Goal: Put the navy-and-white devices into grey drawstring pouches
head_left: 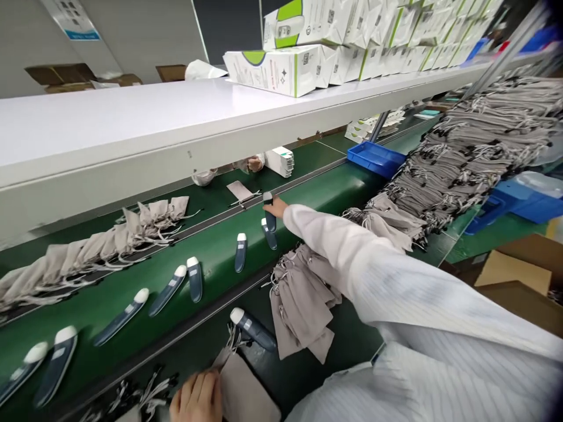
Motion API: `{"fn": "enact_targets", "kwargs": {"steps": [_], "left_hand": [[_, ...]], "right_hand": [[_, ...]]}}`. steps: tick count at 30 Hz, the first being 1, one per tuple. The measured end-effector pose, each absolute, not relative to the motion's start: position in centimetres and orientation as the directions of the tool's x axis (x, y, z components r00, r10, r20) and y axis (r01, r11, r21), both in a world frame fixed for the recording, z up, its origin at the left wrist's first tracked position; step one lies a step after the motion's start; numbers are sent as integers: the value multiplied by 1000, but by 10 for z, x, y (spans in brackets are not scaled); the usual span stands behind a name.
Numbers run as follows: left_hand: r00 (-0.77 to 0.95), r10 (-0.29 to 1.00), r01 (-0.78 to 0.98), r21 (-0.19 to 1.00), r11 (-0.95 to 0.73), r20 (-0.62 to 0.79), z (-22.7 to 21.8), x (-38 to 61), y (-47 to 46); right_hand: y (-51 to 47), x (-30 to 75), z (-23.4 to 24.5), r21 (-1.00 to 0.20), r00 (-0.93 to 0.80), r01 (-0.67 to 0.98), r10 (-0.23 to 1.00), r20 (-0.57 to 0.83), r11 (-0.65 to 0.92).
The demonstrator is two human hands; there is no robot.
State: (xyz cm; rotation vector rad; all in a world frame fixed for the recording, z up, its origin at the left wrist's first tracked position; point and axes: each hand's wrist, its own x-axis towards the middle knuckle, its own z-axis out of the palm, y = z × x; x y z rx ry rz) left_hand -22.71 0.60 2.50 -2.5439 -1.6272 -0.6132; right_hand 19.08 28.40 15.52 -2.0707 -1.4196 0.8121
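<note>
Along the green conveyor belt, the right hand is out at full reach, fingers closed on a slate-blue handheld device with a white tip, right by the belt's far edge! Hands well apart: the left hand sits low on a grey drawstring pouch, grip or no grip I can't tell, just beside a second device. More devices line the belt with open green gaps between them, a pouch pile lies under the right forearm, and a co-worker's hand shows beyond the white shelf.
</note>
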Motion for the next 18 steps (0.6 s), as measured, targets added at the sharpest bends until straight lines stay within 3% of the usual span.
{"fn": "enact_targets", "kwargs": {"steps": [3, 5, 7, 10, 14, 18], "left_hand": [[348, 900, 757, 487, -435, 264, 61, -216, -3], [297, 929, 628, 688, -363, 220, 90, -205, -10], [271, 949, 483, 829, -281, 163, 116, -193, -16], [233, 963, 365, 905, -217, 136, 142, -181, -24], [68, 984, 349, 920, -180, 167, 151, -175, -34], [-28, 990, 330, 936, -122, 139, 148, -178, -41]], "right_hand": [[241, 146, 179, -843, 89, 524, 992, -93, -126], [194, 110, 187, -952, -71, 301, 997, 27, 47], [141, 76, 188, -984, -151, 90, 979, 136, 150], [75, 37, 179, -983, -209, -1, 961, 178, 182], [31, 14, 158, -971, -445, 150, 889, 104, 188], [12, 28, 145, -926, -556, 346, 828, -71, 153]]}}
